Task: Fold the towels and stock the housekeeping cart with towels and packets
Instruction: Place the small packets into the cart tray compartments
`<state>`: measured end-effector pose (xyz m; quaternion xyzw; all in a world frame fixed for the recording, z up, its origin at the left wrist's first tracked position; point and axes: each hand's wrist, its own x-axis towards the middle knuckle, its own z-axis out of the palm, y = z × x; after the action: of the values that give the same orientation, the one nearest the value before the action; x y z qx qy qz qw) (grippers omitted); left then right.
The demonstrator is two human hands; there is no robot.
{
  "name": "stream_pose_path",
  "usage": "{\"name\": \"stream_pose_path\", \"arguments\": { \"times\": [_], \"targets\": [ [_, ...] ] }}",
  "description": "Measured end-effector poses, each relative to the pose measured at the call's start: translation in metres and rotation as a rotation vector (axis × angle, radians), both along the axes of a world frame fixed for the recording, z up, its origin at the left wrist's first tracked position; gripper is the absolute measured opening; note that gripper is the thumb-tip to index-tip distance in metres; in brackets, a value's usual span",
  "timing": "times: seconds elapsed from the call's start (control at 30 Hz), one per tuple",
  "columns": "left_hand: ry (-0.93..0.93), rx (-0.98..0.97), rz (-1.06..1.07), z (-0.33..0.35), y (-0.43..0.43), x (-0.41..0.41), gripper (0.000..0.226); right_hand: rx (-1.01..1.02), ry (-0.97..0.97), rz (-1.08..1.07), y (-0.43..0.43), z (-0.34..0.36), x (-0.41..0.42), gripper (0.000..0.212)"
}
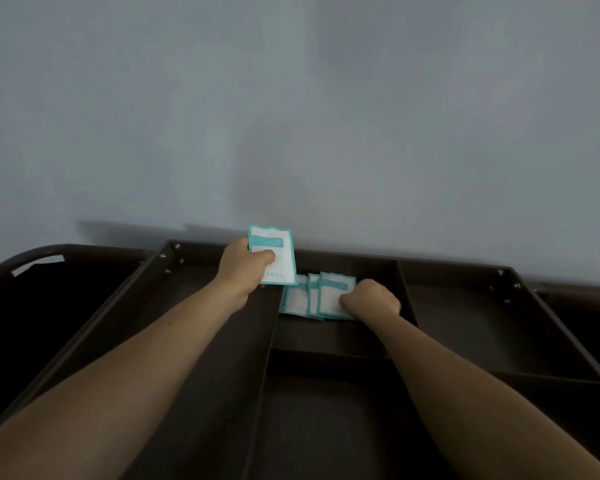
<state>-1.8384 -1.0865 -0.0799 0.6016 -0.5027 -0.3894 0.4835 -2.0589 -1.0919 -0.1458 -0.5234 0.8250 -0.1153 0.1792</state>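
Stocking the cart (361, 257) with packets right now, and we're seeing a couple of ways this could go sideways. Our left hand (243, 265) is pinching one teal-edged packet (274, 237) between thumb and fingers (268, 257), holding it upright above the far end of the tray, just left of the far middle compartment (326, 336). Our right hand (373, 298) is leaning curled fingers against the row of packets (298, 301) standing in that compartment. We can't tell if it's gripping them or only propping them. We're guessing the row is going to flop flat if that hand is lifting off too soon, since the packets are leaning loose. The held one could also be snagging on the divider (273, 327) or slipping into the long left-hand slot instead. No towels are showing anywhere, so that part is looking undone.
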Motion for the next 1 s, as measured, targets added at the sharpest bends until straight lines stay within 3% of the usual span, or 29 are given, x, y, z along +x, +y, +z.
{"name": "stream_pose_path", "arguments": {
  "times": [0.1,0.2,0.3,0.4,0.5,0.7,0.8,0.87,1.0],
  "targets": [
    [-0.015,-0.011,-0.021,0.003,0.004,-0.009,0.017,-0.013,0.026,0.015,0.001,0.002,-0.002,0.047],
    [-0.042,-0.030,-0.045,0.009,0.006,-0.016,0.022,-0.165,-0.009,0.081,0.000,0.018,-0.002,0.037],
    [-0.066,-0.022,-0.075,0.012,0.005,-0.025,0.018,-0.325,-0.335,0.172,0.002,0.044,0.005,0.038],
    [-0.051,-0.002,-0.101,0.013,0.005,-0.039,0.016,-0.213,-0.717,0.217,0.013,0.061,0.012,0.038],
    [-0.021,0.025,-0.158,0.010,0.006,-0.053,0.017,-0.182,-0.681,0.253,0.021,0.062,0.009,0.031],
    [-0.084,0.070,-0.187,0.007,0.006,-0.064,0.013,-0.305,-0.683,0.103,0.016,0.056,-0.016,0.021],
    [-0.090,0.062,-0.141,0.006,0.007,-0.054,0.002,-0.256,-0.566,0.027,0.015,0.043,-0.029,0.016],
    [-0.099,0.062,-0.121,0.006,0.009,-0.044,0.007,-0.199,-0.472,-0.007,0.015,0.034,-0.031,0.028],
    [-0.105,0.066,-0.081,0.003,0.010,-0.023,0.009,-0.105,-0.234,0.025,0.013,0.030,-0.020,0.026]
  ]
}}
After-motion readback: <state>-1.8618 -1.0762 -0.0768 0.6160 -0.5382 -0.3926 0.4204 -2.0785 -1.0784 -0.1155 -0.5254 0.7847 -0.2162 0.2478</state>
